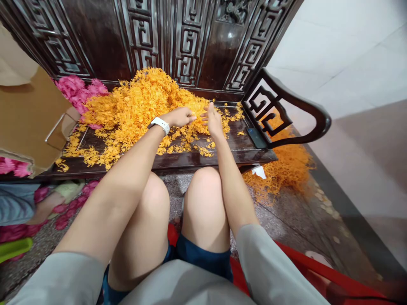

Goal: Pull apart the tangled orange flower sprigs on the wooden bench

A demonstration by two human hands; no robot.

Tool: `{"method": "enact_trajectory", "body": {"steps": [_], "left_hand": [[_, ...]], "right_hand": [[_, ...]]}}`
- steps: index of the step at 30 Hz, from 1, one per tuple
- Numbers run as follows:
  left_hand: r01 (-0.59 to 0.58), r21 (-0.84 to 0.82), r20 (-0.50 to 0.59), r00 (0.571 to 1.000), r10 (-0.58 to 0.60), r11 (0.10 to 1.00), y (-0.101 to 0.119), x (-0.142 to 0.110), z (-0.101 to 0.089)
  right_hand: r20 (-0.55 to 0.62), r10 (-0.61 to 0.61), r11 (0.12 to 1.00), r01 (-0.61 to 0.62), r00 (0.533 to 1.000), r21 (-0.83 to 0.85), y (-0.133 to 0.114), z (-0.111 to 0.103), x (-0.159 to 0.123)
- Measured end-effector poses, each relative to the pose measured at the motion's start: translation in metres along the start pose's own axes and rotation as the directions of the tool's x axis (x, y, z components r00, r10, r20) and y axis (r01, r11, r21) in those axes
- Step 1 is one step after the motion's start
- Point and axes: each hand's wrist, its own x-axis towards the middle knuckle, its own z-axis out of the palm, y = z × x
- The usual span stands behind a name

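A heaped pile of orange artificial flower pieces covers much of the dark carved wooden bench. My left hand, with a white watch on its wrist, is over the right part of the pile. Its fingers are curled in and pressed together; whatever they pinch is too small to make out. Facing it, a short gap away, is my right hand, fingers apart and nothing visible in them. Loose orange pieces lie beneath and around both hands.
Pink flowers lie behind a cardboard box at left. A phone rests by the bench's curved armrest. More orange strands are heaped on the floor at right. Another person's foot shows at lower left among pink petals.
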Motion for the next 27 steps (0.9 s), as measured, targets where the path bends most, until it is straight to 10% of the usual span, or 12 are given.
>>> {"method": "enact_trajectory", "body": {"steps": [6, 14, 21, 27], "left_hand": [[-0.054, 0.048, -0.012, 0.998, 0.054, 0.997, 0.013, 0.003, 0.004], [-0.035, -0.056, 0.048, 0.998, 0.038, 0.998, 0.007, 0.005, 0.001], [-0.001, 0.017, 0.136, 0.991, -0.002, 1.0, 0.003, -0.004, -0.009], [0.087, 0.268, -0.113, 0.992, -0.058, 0.959, -0.009, -0.006, -0.003]], "right_hand": [[0.024, -0.02, 0.988, 0.016, 1.0, 0.157, -0.029, 0.011, -0.013], [-0.314, 0.108, 0.945, 0.001, 0.943, 0.327, -0.014, 0.003, 0.003], [-0.564, 0.531, 0.785, -0.116, 0.632, 0.609, 0.016, -0.015, 0.01], [-0.317, 0.279, 0.937, -0.185, 0.907, 0.298, 0.017, -0.007, -0.003]]}}
